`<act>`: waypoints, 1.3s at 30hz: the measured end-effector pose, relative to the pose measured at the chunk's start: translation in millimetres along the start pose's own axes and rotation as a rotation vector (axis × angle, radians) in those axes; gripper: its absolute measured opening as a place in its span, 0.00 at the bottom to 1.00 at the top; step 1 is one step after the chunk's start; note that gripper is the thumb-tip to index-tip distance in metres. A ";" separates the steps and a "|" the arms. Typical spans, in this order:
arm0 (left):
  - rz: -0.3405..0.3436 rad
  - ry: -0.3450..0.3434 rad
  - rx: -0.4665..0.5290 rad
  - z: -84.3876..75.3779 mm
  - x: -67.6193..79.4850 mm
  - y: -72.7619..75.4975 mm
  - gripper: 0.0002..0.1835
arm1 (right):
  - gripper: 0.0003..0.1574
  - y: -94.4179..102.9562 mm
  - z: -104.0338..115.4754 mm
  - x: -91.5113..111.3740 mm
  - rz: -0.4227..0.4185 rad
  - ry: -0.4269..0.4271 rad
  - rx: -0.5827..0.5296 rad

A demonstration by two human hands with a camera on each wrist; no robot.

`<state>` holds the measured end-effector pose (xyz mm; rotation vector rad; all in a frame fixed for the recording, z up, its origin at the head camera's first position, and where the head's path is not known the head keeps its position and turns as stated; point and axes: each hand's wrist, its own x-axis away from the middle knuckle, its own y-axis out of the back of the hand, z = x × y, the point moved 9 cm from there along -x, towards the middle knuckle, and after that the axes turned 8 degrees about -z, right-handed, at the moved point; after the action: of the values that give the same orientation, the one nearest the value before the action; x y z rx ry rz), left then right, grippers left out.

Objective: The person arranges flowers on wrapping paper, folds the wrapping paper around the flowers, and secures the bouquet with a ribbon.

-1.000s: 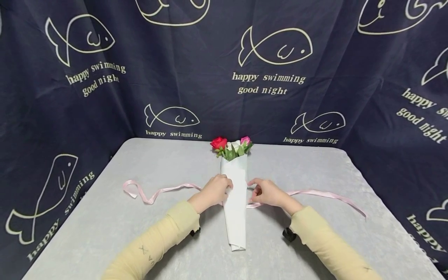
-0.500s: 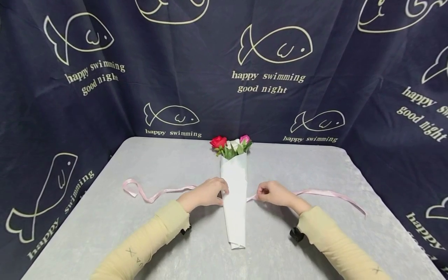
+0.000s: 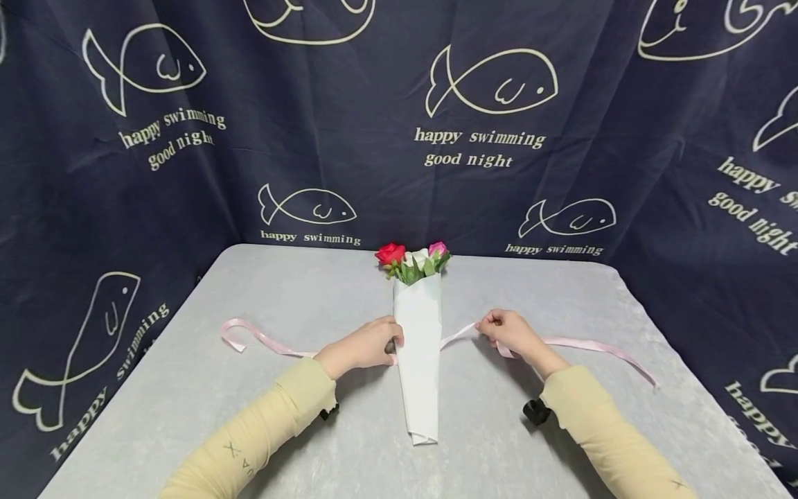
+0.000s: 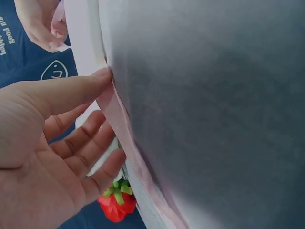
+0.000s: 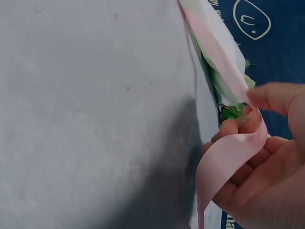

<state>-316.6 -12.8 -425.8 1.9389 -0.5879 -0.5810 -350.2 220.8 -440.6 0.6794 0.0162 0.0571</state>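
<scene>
A slim bouquet wrapped in white paper (image 3: 419, 374) lies lengthwise on the table. Red (image 3: 391, 254), white (image 3: 415, 259) and pink (image 3: 438, 247) roses show at its far end. Beneath it runs a pink satin ribbon (image 3: 458, 335), with a tail out to each side. My left hand (image 3: 366, 344) holds the bouquet's left edge; in the left wrist view its thumb rests where the ribbon (image 4: 121, 121) meets the paper. On the right, my right hand (image 3: 512, 333) pinches the ribbon (image 5: 224, 160) and lifts it off the table. A loose loop hangs below those fingers.
A pale grey cloth covers the table (image 3: 299, 284). Dark blue curtains (image 3: 386, 138) with fish prints hang behind and at both sides. The ribbon's left tail (image 3: 233, 336) curls on the cloth, and its right tail (image 3: 611, 350) stretches toward the right edge.
My right hand has moved right and up, drawing the ribbon taut from the bouquet. My left hand has shifted slightly left, to the paper's edge. The left ribbon tail has straightened a little.
</scene>
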 end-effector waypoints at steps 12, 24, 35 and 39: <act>0.044 0.150 0.080 35.7 4.8 0.2 0.07 | 0.11 3.1 0.3 4.6 0.062 0.097 0.088; -0.009 0.424 0.299 80.4 16.1 14.6 0.13 | 0.31 5.6 -8.0 9.6 0.162 -0.023 0.156; 0.017 0.498 0.660 100.5 48.4 51.0 0.20 | 0.22 29.8 -2.2 22.3 0.281 0.239 0.340; -0.015 0.541 0.760 109.8 55.9 60.2 0.16 | 0.07 44.8 -4.3 26.0 0.226 0.334 0.379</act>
<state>-351.2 -145.5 -422.8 2.6677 -0.4720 0.2223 -326.5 259.8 -415.7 1.0427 0.2772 0.3917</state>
